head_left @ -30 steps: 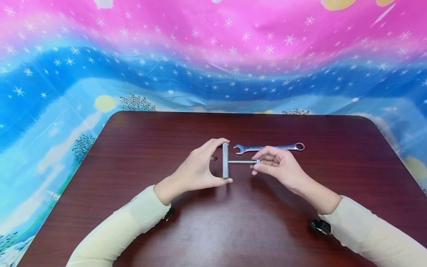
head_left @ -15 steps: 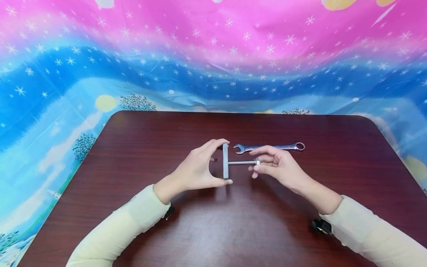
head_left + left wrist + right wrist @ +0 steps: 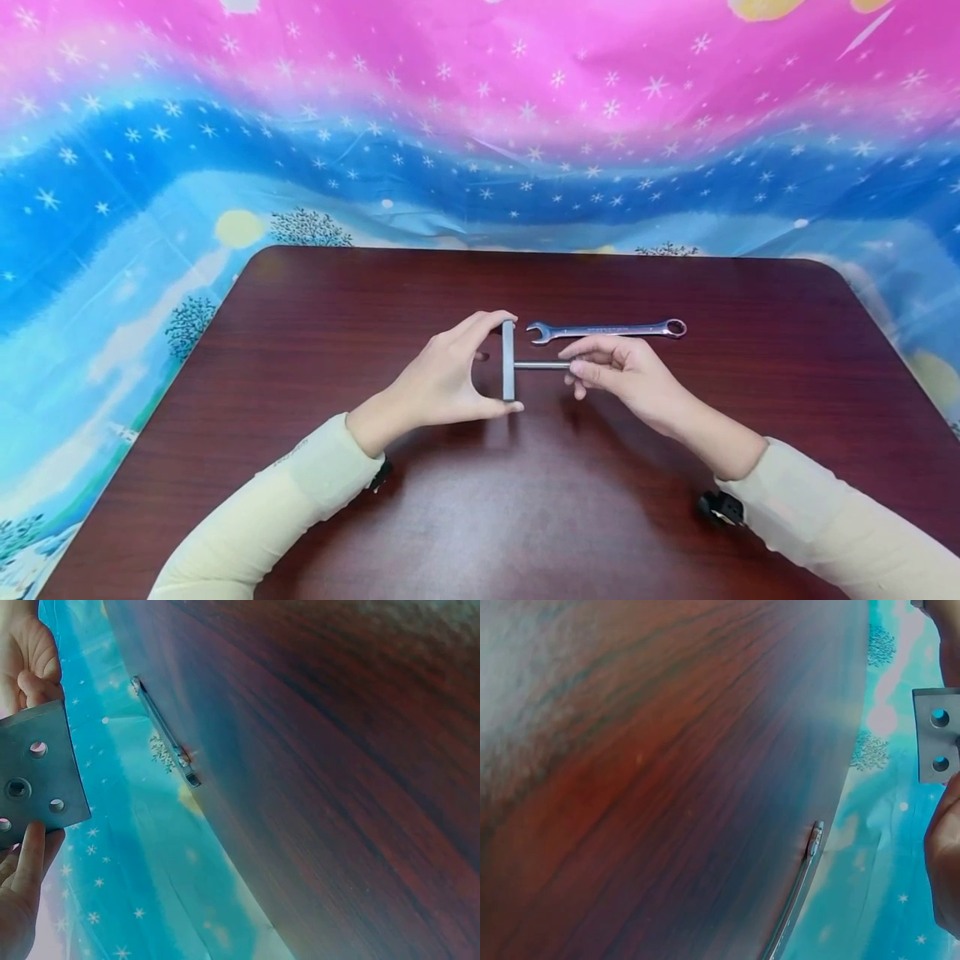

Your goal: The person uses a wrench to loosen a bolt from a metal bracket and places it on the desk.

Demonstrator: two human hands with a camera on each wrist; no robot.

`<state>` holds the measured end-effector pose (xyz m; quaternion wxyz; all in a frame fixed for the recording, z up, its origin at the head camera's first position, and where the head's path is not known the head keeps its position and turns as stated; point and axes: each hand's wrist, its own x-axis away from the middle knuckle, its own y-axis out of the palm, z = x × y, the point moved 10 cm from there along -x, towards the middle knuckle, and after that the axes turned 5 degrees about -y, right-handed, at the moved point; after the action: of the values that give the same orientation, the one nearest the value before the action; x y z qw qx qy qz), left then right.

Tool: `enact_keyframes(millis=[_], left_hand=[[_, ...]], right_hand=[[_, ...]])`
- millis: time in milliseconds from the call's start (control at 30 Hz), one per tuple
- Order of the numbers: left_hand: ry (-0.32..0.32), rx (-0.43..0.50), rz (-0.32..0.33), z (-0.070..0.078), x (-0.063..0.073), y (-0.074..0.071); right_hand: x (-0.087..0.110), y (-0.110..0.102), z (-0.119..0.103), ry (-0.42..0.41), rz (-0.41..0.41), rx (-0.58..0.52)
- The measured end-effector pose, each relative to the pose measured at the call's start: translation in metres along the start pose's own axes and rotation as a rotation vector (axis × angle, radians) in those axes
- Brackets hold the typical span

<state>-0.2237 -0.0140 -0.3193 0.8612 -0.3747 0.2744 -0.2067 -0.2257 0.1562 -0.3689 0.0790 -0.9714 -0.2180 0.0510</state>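
Note:
My left hand (image 3: 438, 379) grips a grey metal plate (image 3: 508, 362) by two opposite edges, thumb on the near edge and fingers on the far one. The plate stands on edge, its face turned right. From its middle a long bolt (image 3: 540, 365) runs sideways to my right hand (image 3: 633, 371), which pinches the bolt's outer end between thumb and fingers; the head is hidden there. Several round holes show in the plate (image 3: 60, 769) in the left wrist view, with something dark filling the central one. In the right wrist view the plate (image 3: 930, 735) is cut off by the frame.
A combination wrench (image 3: 600, 332) lies on the dark brown table (image 3: 480, 517) just beyond the right hand, open end to the left. A patterned pink and blue cloth (image 3: 465, 125) hangs behind the table. Dark devices sit at both wrists.
The right thumb and fingers have shifted on the bolt's end, so its head, visible before, is now covered. The left hand and plate have stayed nearly still; the wrench has not moved.

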Motion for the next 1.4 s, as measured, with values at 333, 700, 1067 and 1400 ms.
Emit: enact_keyframes(millis=[333, 700, 1067, 1400], left_hand=[[-0.006, -0.011, -0.001, -0.001, 0.000, -0.001], [-0.063, -0.079, -0.007, -0.010, 0.000, -0.001], [-0.082, -0.078, -0.037, -0.028, -0.011, 0.001], [-0.152, 0.001, -0.127, -0.066, -0.030, 0.013]], right_hand=[[0.001, -0.006, 0.000, 0.016, 0.056, 0.040], [0.001, -0.009, -0.001, -0.014, 0.059, 0.005], [-0.004, -0.019, 0.005, -0.043, 0.014, 0.103], [-0.017, -0.032, 0.020, -0.022, -0.033, 0.209]])
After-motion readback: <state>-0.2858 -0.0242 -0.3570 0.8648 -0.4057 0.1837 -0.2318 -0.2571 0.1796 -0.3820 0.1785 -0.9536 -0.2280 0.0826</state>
